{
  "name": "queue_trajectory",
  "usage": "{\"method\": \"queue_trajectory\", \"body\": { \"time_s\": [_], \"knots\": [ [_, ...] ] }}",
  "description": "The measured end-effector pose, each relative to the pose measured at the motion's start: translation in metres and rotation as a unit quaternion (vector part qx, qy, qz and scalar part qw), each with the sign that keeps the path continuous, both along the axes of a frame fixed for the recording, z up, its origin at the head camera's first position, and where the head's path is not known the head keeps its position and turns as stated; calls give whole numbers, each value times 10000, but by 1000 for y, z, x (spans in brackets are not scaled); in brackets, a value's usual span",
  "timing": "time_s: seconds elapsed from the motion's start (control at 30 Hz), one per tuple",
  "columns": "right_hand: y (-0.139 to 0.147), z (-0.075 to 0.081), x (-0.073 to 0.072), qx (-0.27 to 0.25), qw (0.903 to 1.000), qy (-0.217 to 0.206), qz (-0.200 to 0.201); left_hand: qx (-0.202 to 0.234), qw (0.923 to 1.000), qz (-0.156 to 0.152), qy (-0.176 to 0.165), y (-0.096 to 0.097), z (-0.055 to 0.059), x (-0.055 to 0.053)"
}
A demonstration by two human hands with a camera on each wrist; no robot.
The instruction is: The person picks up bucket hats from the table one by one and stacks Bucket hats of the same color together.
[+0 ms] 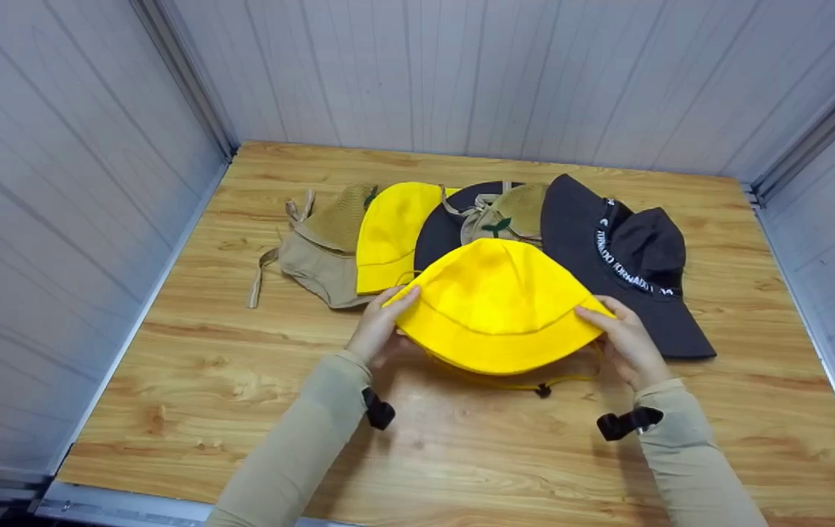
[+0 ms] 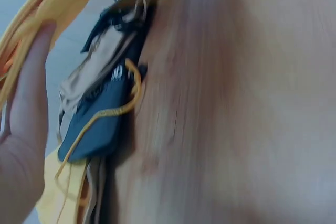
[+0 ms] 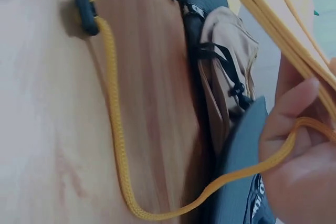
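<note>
A person's left hand (image 1: 380, 326) and right hand (image 1: 629, 340) pinch opposite sides of the brim of a yellow bucket hat (image 1: 501, 307), thumbs on top, holding it above a wood-grain table (image 1: 205, 380) on the near side of a row of hats. The head view shows its crown and brim from above; the right wrist view reveals a yellow cord (image 3: 118, 145) passing across the right hand and looping down to a black cord lock (image 3: 86, 14).

Behind, from left, overlap a tan hat (image 1: 322, 267) with ties, a second yellow hat (image 1: 391, 234), a dark hat (image 1: 435, 227), a tan hat with a green sprout (image 1: 508, 223) and a dark wide-brimmed hat (image 1: 615, 256) with white lettering. Only the right wrist camera catches a black strap (image 3: 226, 61) against tan fabric in the row. Pale panelled walls (image 1: 388, 73) enclose the table.
</note>
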State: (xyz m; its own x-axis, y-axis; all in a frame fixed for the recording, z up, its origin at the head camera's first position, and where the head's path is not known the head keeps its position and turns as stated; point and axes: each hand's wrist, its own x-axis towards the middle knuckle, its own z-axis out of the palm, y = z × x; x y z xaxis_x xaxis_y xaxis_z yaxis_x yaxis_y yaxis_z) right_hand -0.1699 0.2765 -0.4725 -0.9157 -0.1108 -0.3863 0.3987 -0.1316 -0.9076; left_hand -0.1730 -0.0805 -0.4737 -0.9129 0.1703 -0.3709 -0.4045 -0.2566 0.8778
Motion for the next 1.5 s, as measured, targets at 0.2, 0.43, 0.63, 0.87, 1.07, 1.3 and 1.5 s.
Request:
{"method": "queue_trajectory", "body": {
  "time_s": [0.2, 0.43, 0.63, 0.87, 1.07, 1.3, 1.5],
  "knots": [
    [-16, -4, 2, 344, 9988, -4, 357, -1714, 9827, 224, 667, -20, 4, 1],
    [-37, -5, 5, 638, 9961, 94, 608, -3150, 9429, 300, 1035, -35, 7, 3],
    [-55, -4, 8, 1174, 9889, 178, 896, -3508, 9285, 265, 1189, -57, 13, 0],
    [-72, -13, 9, 2240, 9619, 455, 1498, -3926, 9122, 101, 1170, -82, 14, 2],
    [-85, -21, 14, 2760, 9418, 280, 1897, -4153, 9059, -340, 757, -96, 5, 8],
    [-101, -29, 17, 1569, 9667, -202, 2013, -4370, 8959, -733, 318, -120, 3, 11],
    [-113, -35, 21, 1366, 9680, -363, 2075, -4473, 8876, -1091, 143, -139, 0, 12]
  ]
}}
